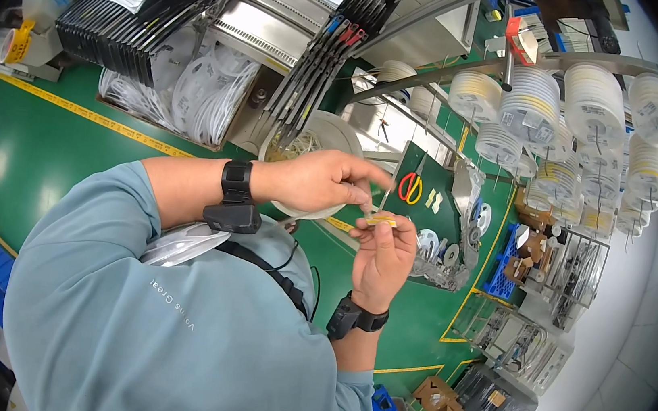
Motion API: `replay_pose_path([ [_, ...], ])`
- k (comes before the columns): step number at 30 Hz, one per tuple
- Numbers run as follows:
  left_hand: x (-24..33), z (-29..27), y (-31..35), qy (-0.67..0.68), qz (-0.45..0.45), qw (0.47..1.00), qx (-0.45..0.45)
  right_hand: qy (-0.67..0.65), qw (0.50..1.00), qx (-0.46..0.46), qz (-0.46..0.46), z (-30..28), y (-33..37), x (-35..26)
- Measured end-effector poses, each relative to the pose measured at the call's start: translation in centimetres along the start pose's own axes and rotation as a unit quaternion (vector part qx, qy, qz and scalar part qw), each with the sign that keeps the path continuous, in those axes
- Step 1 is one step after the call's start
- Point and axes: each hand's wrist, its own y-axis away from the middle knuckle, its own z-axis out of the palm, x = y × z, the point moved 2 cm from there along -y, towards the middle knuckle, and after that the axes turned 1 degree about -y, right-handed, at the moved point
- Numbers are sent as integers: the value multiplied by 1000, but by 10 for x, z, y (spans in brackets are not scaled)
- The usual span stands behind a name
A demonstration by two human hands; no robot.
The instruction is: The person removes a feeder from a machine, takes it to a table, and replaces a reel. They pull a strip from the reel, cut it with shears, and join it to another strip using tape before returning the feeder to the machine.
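Observation:
My right hand is closed in a pinch round a small yellow-and-white strip, held out in front of my body. Close above it comes my left hand, its index finger stretched out and its thumb near the strip; the other fingers are curled and partly hidden. I see nothing held in the left hand. Just beyond both hands, scissors with red and yellow handles lie on a dark green board. Small pale yellow pieces lie beside the scissors.
A pale round bin with tangled strips stands behind my left wrist. White reels hang on rods at the upper right. Several feeders stand in a row at the back. A box of reels is at the left, and a blue crate at the right.

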Motion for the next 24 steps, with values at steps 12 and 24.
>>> replay_pose_path([
  [12,-13,-5,11,130,-109,984,53,139,987,26,-73,24,-13,3],
  [24,-9,-9,21,59,-129,986,94,136,986,53,-82,30,-19,14],
])
